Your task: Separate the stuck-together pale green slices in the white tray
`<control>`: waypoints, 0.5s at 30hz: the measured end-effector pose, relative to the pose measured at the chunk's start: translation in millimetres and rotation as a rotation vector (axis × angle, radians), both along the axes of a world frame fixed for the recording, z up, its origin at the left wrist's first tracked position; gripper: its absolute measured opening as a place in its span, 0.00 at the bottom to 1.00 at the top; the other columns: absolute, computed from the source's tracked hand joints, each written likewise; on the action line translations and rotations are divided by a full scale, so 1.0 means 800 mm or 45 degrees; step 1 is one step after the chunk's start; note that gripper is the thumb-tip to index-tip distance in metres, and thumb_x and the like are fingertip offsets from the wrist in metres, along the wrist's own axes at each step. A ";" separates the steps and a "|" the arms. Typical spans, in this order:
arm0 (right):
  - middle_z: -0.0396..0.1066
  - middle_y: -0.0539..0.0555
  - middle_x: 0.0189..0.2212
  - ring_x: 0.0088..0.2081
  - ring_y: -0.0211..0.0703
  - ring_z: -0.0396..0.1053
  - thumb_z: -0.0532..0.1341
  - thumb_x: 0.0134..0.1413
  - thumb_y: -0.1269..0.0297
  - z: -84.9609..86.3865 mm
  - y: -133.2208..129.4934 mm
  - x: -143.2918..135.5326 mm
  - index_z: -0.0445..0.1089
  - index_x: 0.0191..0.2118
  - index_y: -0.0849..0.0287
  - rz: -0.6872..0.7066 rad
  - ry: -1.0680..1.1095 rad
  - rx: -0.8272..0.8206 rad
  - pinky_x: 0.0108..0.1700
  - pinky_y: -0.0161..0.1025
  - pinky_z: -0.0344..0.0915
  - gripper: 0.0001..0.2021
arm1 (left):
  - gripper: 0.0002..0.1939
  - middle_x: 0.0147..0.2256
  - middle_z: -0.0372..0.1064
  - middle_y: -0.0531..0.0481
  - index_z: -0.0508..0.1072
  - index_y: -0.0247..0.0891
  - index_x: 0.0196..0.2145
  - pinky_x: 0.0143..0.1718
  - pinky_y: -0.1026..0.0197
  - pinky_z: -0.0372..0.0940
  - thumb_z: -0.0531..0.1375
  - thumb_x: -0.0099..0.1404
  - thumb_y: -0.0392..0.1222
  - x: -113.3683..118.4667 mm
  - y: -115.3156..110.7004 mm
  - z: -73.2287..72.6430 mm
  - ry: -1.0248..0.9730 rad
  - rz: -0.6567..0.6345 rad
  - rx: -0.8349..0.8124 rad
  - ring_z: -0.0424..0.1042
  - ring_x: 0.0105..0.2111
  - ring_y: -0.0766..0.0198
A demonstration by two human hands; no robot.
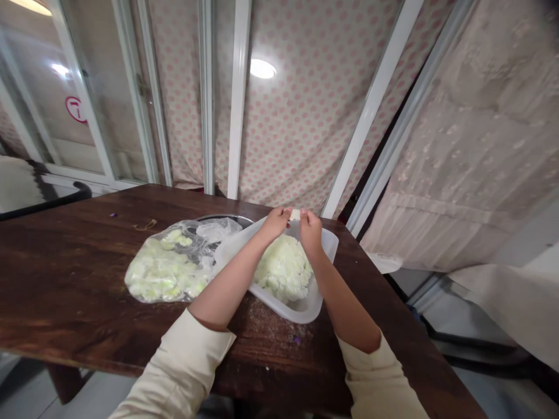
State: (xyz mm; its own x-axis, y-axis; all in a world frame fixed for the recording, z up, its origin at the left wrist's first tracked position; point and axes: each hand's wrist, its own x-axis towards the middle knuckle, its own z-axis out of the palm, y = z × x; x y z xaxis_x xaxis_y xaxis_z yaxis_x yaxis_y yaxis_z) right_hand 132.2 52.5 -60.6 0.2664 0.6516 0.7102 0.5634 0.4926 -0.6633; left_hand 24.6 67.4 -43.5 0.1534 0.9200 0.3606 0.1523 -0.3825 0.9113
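Observation:
Both of my arms reach over a white plastic tub point(301, 314) that holds a heap of pale green chopped vegetable point(286, 267). At the tub's far side, my left hand point(278, 222) and my right hand point(310, 227) pinch a small pale piece point(296, 215) between them, one at each end. The fingers of both hands are closed on it. Left of the tub lies a clear plastic bag point(166, 270) with more pale green pieces in it. Part of a round metal tray point(240, 220) shows behind the bag and tub.
The dark wooden table point(78, 256) carries a thin string point(146, 225) at the back left and white specks near the tub. Framed glass panels with a dotted curtain point(288, 128) stand behind the table. A white cloth point(384, 262) hangs beyond its right edge.

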 end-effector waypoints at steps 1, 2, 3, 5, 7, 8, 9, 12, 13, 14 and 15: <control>0.53 0.46 0.16 0.22 0.34 0.51 0.46 0.54 0.56 -0.001 0.002 0.002 0.51 0.19 0.58 -0.032 0.008 -0.008 0.27 0.34 0.49 0.16 | 0.11 0.20 0.57 0.55 0.59 0.36 0.24 0.22 0.67 0.55 0.47 0.61 0.44 -0.001 0.000 0.000 -0.019 0.020 0.005 0.61 0.19 0.71; 0.54 0.46 0.16 0.22 0.35 0.52 0.46 0.53 0.56 -0.002 0.003 0.004 0.52 0.19 0.58 -0.056 0.013 -0.020 0.27 0.34 0.49 0.16 | 0.11 0.20 0.57 0.55 0.58 0.36 0.24 0.22 0.67 0.55 0.47 0.61 0.43 -0.002 0.001 0.001 -0.037 0.043 0.006 0.61 0.19 0.72; 0.55 0.47 0.17 0.22 0.35 0.52 0.46 0.53 0.57 -0.003 0.005 0.006 0.52 0.19 0.58 -0.071 0.017 -0.039 0.27 0.34 0.49 0.15 | 0.11 0.20 0.57 0.55 0.58 0.36 0.23 0.22 0.68 0.55 0.48 0.61 0.42 -0.003 0.000 0.002 -0.051 0.063 0.003 0.61 0.19 0.72; 0.56 0.47 0.17 0.23 0.35 0.53 0.47 0.51 0.58 -0.005 0.010 0.009 0.54 0.20 0.58 -0.058 0.023 -0.098 0.28 0.34 0.50 0.14 | 0.11 0.19 0.56 0.56 0.58 0.36 0.23 0.22 0.68 0.54 0.48 0.61 0.42 -0.004 -0.001 0.002 -0.052 0.077 0.001 0.60 0.18 0.73; 0.57 0.47 0.18 0.24 0.36 0.54 0.47 0.50 0.57 -0.008 0.013 0.010 0.55 0.21 0.58 0.003 0.046 -0.160 0.29 0.34 0.51 0.13 | 0.11 0.18 0.55 0.56 0.58 0.36 0.22 0.21 0.68 0.53 0.49 0.60 0.42 -0.004 -0.002 0.003 -0.025 0.058 0.004 0.59 0.18 0.72; 0.57 0.47 0.19 0.24 0.36 0.55 0.47 0.50 0.57 -0.009 0.015 0.010 0.56 0.22 0.58 0.049 0.070 -0.179 0.29 0.34 0.52 0.13 | 0.11 0.17 0.55 0.56 0.59 0.36 0.22 0.21 0.68 0.53 0.50 0.59 0.42 -0.004 -0.002 0.002 -0.009 0.045 0.006 0.59 0.18 0.72; 0.58 0.47 0.19 0.24 0.36 0.55 0.47 0.50 0.56 -0.010 0.016 0.009 0.56 0.23 0.58 0.098 0.099 -0.188 0.30 0.34 0.52 0.13 | 0.11 0.17 0.55 0.56 0.59 0.36 0.22 0.21 0.68 0.52 0.50 0.59 0.42 -0.004 -0.002 0.002 0.006 0.031 0.009 0.59 0.18 0.71; 0.58 0.46 0.20 0.25 0.35 0.56 0.47 0.50 0.53 -0.011 0.018 0.004 0.57 0.27 0.57 0.232 0.168 -0.184 0.30 0.33 0.54 0.13 | 0.11 0.18 0.57 0.55 0.60 0.35 0.22 0.21 0.66 0.52 0.50 0.58 0.43 -0.003 -0.001 0.000 0.027 0.000 -0.004 0.60 0.19 0.70; 0.57 0.46 0.20 0.25 0.35 0.57 0.48 0.50 0.52 -0.011 0.017 0.002 0.57 0.28 0.57 0.268 0.178 -0.183 0.30 0.33 0.54 0.13 | 0.11 0.18 0.58 0.55 0.61 0.35 0.23 0.22 0.66 0.53 0.50 0.58 0.43 -0.003 -0.001 -0.001 0.036 -0.013 -0.008 0.61 0.19 0.70; 0.57 0.45 0.20 0.24 0.35 0.57 0.49 0.50 0.52 -0.011 0.017 0.000 0.56 0.29 0.57 0.300 0.175 -0.186 0.29 0.33 0.54 0.13 | 0.10 0.19 0.59 0.54 0.61 0.35 0.23 0.22 0.66 0.53 0.50 0.58 0.43 -0.003 0.000 -0.001 0.048 -0.025 -0.013 0.61 0.20 0.70; 0.57 0.45 0.20 0.24 0.35 0.57 0.49 0.50 0.51 -0.010 0.016 -0.001 0.56 0.29 0.57 0.330 0.155 -0.190 0.29 0.32 0.55 0.13 | 0.10 0.19 0.59 0.54 0.61 0.35 0.23 0.22 0.65 0.53 0.49 0.58 0.43 -0.003 0.001 -0.002 0.064 -0.036 -0.017 0.62 0.20 0.69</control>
